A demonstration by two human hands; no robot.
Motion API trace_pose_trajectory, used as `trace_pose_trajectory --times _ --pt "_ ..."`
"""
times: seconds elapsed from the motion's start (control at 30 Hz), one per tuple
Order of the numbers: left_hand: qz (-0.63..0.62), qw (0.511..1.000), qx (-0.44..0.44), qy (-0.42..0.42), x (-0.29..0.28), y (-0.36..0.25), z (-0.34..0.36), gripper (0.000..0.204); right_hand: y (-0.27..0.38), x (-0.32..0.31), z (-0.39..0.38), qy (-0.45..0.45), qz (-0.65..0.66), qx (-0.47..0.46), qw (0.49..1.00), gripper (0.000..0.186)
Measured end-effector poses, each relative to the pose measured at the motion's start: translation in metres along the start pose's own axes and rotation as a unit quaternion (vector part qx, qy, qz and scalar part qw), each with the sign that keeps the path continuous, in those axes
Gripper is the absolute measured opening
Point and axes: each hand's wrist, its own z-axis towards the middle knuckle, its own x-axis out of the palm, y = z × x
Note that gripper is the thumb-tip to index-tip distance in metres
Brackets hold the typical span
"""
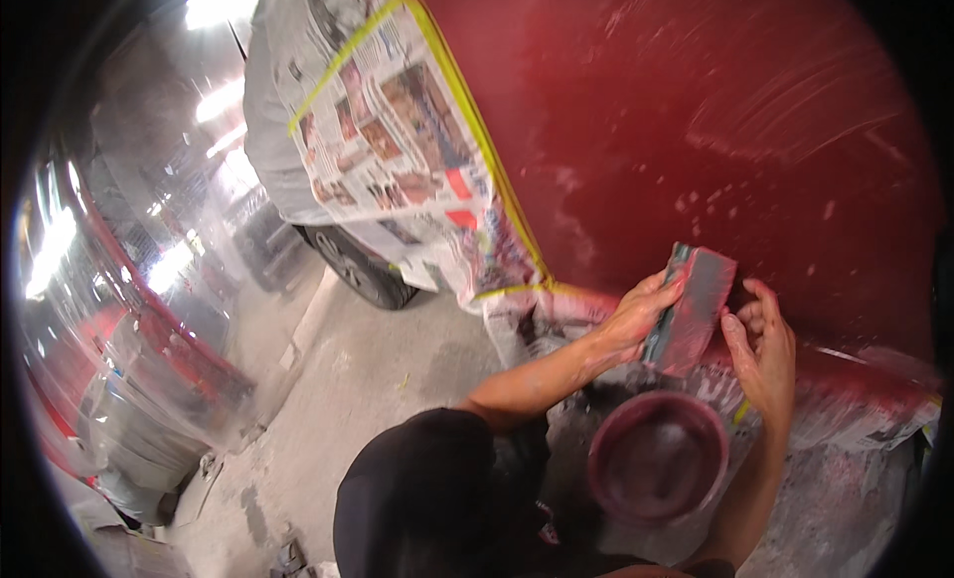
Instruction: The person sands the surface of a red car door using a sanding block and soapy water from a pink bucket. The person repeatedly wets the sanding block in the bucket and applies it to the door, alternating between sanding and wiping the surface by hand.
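Note:
My left hand point(639, 315) is closed around the edge of a sanding block point(702, 298) with a grey abrasive face smeared in wet red residue. The block is tilted up in front of a car's dark red body panel point(636, 131), which is streaked with pale residue and drops. Just right of the block is my right hand point(765, 349), its thumb and bent fingers apart and nothing in them; whether a fingertip touches the block I cannot tell. Below both hands stands a round reddish bowl point(600, 466) with murky liquid inside.
Newspaper sheets point(383, 131) edged with yellow masking tape point(467, 111) cover the car left of the panel, above a black tyre point(358, 270). Another car under clear plastic sheeting point(129, 349) stands far left. The concrete floor point(368, 364) has wet patches.

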Motion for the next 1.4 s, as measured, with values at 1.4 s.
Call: trace_pose_trajectory --times 1.4 --pt "0.236 0.952 0.129 -0.148 -0.054 0.032 -0.043 0.02 -0.01 0.08 -0.003 -0.057 0.316 0.164 0.933 0.071"
